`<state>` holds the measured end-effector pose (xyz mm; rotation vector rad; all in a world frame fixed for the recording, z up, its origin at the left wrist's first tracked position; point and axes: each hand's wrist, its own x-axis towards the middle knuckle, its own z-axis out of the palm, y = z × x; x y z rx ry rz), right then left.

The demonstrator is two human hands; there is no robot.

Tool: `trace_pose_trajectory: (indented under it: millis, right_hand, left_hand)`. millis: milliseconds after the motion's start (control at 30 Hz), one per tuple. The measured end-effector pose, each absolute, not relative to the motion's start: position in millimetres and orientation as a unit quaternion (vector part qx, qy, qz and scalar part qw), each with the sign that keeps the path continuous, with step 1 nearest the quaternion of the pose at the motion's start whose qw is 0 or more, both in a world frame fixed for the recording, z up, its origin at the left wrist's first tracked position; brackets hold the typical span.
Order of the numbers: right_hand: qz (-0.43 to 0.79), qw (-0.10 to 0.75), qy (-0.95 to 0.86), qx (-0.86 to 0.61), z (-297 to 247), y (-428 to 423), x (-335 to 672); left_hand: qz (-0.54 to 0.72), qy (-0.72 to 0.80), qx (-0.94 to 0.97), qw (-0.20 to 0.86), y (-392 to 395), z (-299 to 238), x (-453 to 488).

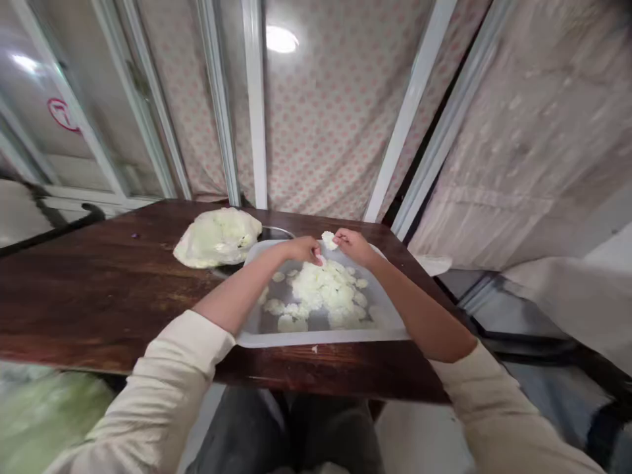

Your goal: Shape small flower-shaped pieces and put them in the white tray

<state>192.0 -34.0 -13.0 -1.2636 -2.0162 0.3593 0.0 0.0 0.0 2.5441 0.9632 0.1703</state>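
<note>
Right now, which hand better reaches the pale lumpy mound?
Left, probably: the left hand is nearer the pale lumpy mound, on that side of the white plastic tray; the right hand is farther.

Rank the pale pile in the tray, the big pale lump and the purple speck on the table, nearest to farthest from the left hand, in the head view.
1. Pale pile: in the tray, just below the left hand.
2. Pale lump: on the table, left of the tray.
3. Purple speck: farther left on the table.

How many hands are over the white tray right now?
2: the left hand and the right hand, both above the far rim of the plastic tray; neither is hidden.
</note>
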Motion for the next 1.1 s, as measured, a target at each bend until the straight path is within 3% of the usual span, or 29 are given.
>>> trace_pose_trajectory:
  millis: [400,867,1100]
  right_hand:
    - [0.149,0.318,-0.808,-0.474,-14.6,-32.7,193.2]
    - [0.157,0.307,-0.805,-0.482,-10.3,-36.1,194.4]
    - [0.145,0.324,-0.799,-0.486,-7.6,-37.3,194.2]
  left_hand:
    - [0.277,0.309,0.868,0.27,2.1,-2.0,2.4]
    - [0.225,0.4,0.867,0.194,1.8,3.8,0.7]
    - [0.151,0.373,0.863,0.306,-4.4,2.0,0.9]
